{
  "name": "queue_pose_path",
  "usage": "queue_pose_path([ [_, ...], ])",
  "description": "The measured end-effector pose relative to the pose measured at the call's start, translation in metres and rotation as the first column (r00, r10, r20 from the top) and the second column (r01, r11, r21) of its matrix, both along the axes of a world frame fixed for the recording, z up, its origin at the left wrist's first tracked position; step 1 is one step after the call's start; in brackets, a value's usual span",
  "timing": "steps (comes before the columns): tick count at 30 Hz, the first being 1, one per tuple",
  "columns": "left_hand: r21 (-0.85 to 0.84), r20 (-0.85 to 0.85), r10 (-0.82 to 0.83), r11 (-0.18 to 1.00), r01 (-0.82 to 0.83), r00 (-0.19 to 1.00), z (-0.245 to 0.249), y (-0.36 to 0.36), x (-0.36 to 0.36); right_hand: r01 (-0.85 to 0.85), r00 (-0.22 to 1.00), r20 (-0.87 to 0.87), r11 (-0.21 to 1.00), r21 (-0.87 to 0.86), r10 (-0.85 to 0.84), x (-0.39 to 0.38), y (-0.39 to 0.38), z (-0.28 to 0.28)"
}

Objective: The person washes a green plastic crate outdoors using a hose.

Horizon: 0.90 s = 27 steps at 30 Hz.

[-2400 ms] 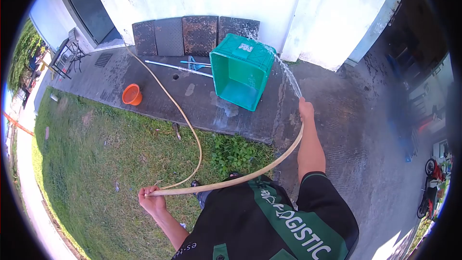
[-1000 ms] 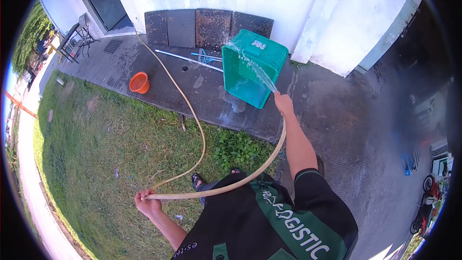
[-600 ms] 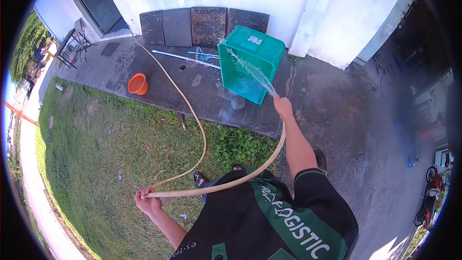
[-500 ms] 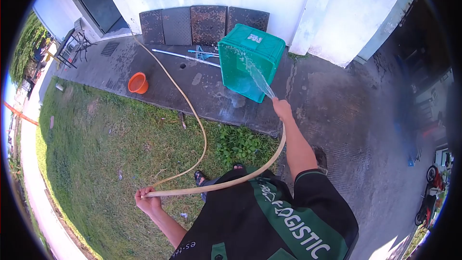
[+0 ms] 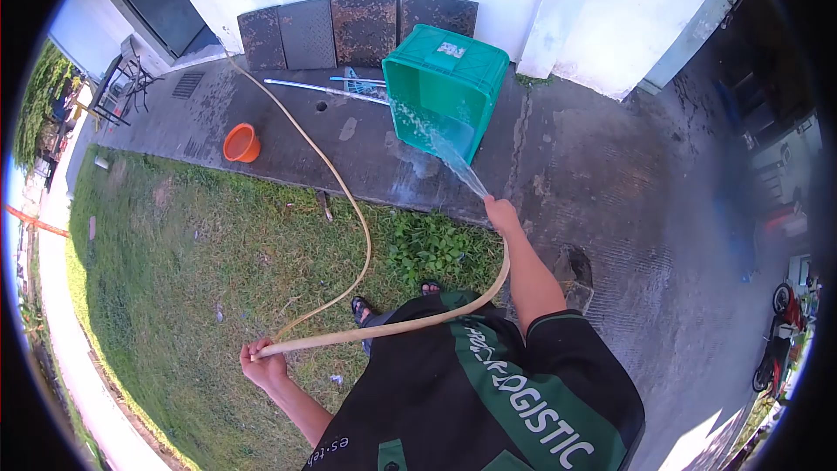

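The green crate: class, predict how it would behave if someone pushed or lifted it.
The green crate would probably feel stiff, as its walls hold their boxy shape. It may be light for its size, since it looks like hollow plastic. It could be slippery, with water from the hose spraying at its open side.

Green crate (image 5: 446,85) lying sideways on concrete (image 5: 366,148) — curved beige hose (image 5: 375,332) spraying its opening.
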<state>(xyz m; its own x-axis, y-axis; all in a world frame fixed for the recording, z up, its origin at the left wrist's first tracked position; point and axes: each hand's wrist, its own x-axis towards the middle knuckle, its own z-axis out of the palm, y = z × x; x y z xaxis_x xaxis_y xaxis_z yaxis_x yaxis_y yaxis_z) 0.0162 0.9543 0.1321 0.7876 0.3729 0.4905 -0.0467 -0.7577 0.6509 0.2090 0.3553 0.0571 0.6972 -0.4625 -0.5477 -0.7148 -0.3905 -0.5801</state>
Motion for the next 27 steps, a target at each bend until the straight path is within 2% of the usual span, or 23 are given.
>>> queue_pose_path([
  [2,-0.053,-0.008,0.003,0.999,-0.003,1.000,-0.014,0.013,-0.005,0.018,0.999,-0.051,0.999,0.036,-0.016,-0.013,0.001,-0.011],
  [3,-0.053,-0.013,0.003,0.999,-0.004,1.000,-0.012,0.011,-0.006,0.059,0.998,-0.003,0.998,0.039,-0.059,-0.019,-0.002,-0.033],
  [5,0.205,0.010,0.012,0.979,-0.014,1.000,-0.001,0.000,-0.004,0.096,0.994,0.042,0.994,0.043,-0.098,-0.031,-0.002,-0.051],
  [6,0.205,0.006,0.015,0.979,-0.016,1.000,0.012,-0.012,-0.002,0.130,0.992,-0.009,0.984,0.121,-0.130,-0.037,-0.001,-0.054],
  [7,-0.593,0.093,0.172,0.801,-0.085,0.981,0.027,-0.027,0.002,0.166,0.986,-0.062,0.967,0.195,-0.157,-0.041,-0.001,-0.056],
  [8,-0.996,0.031,0.341,0.092,0.000,0.940,0.035,-0.036,0.005,0.165,0.986,-0.067,0.967,0.193,-0.155,-0.044,0.001,-0.055],
  [9,-0.996,0.026,0.342,0.091,-0.005,0.939,0.037,-0.038,0.005,0.208,0.978,-0.083,0.951,0.228,-0.193,-0.048,0.003,-0.052],
  [10,-0.999,0.033,0.353,0.037,0.022,0.935,0.038,-0.039,0.005,0.250,0.968,-0.099,0.932,0.263,-0.231,-0.050,0.006,-0.047],
  [11,-0.999,0.040,0.366,-0.016,0.050,0.930,0.038,-0.041,0.006,0.250,0.968,-0.102,0.932,0.261,-0.231,-0.049,0.005,-0.051],
  [12,-0.999,0.037,0.366,-0.017,0.047,0.930,0.037,-0.041,0.006,0.234,0.972,-0.059,0.918,0.321,-0.227,-0.048,0.006,-0.051],
  [14,-0.938,0.049,0.435,-0.290,0.192,0.899,0.035,-0.037,0.006,0.220,0.973,-0.022,0.900,0.375,-0.229,-0.050,0.007,-0.049],
  [16,-0.941,0.056,0.428,-0.280,0.191,0.902,0.025,-0.030,0.005,0.258,0.927,0.127,0.846,0.466,-0.353,-0.050,0.012,-0.039],
  [17,-0.943,0.069,0.423,-0.267,0.197,0.903,0.025,-0.031,0.006,0.260,0.927,0.127,0.847,0.464,-0.354,-0.050,0.011,-0.041],
  [18,-0.943,0.067,0.423,-0.269,0.196,0.904,0.025,-0.033,0.006,0.301,0.912,0.102,0.818,0.491,-0.398,-0.050,0.011,-0.042],
  [20,-0.984,0.049,0.445,-0.131,0.119,0.894,0.025,-0.037,0.007,0.339,0.895,0.080,0.787,0.516,-0.438,-0.051,0.009,-0.044],
  [22,-0.986,0.055,0.423,-0.119,0.116,0.904,0.023,-0.035,0.007,0.412,0.877,-0.042,0.705,0.577,-0.478,-0.057,0.008,-0.046],
  [23,-0.988,0.059,0.401,-0.107,0.110,0.914,0.023,-0.035,0.006,0.408,0.879,-0.040,0.707,0.577,-0.475,-0.060,0.009,-0.044],
  [24,-0.988,0.060,0.405,-0.107,0.112,0.912,0.024,-0.034,0.005,0.426,0.862,-0.040,0.679,0.598,-0.506,-0.062,0.009,-0.042],
  [25,-0.975,0.072,0.398,-0.167,0.149,0.915,0.024,-0.032,0.004,0.443,0.843,-0.041,0.649,0.618,-0.536,-0.063,0.010,-0.041],
  [26,-0.957,0.082,0.391,-0.226,0.182,0.917,0.025,-0.031,0.002,0.441,0.846,-0.042,0.651,0.618,-0.532,-0.064,0.012,-0.041],
  [27,-0.957,0.079,0.394,-0.226,0.180,0.916,0.022,-0.027,0.000,0.409,0.856,-0.012,0.662,0.628,-0.517,-0.066,0.013,-0.042],
])
